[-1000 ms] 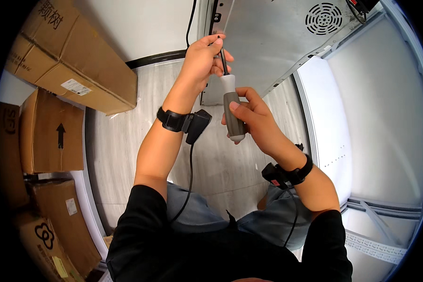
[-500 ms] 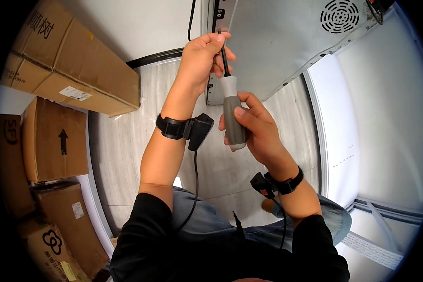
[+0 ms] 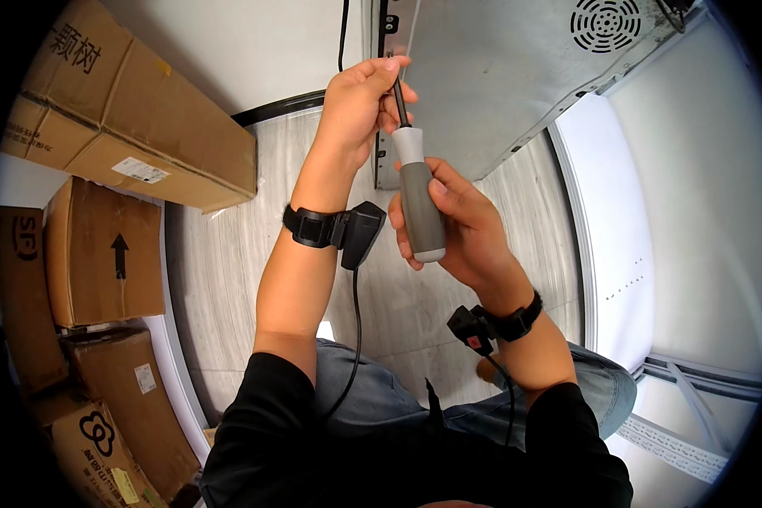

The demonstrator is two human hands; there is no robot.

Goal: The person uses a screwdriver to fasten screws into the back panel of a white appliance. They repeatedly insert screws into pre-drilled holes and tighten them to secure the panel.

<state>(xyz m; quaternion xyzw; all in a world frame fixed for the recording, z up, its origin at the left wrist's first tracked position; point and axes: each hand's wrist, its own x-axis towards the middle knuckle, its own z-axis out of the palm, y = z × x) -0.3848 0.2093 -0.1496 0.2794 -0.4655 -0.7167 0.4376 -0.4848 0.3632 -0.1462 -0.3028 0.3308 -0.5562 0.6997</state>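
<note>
Right hand (image 3: 457,224): my fingers clamped around the grey screwdriver (image 3: 419,199) handle
Left hand (image 3: 360,106): my fingers pinched together on its dark shaft, just above the handle
Metal panel (image 3: 491,76): beyond my left fingers, the tip at its edge

Light: bright, even, soft indoor wash | Shadows: faint, only a soft one lay under the cardboard boxes (image 3: 135,127) | Glare: white panel (image 3: 652,212) at right ran near blown-out | Focus: centre was sharp, no motion blur | Distortion: heavy fisheye, straight edges bowed, black vignette ringed the corners
</note>
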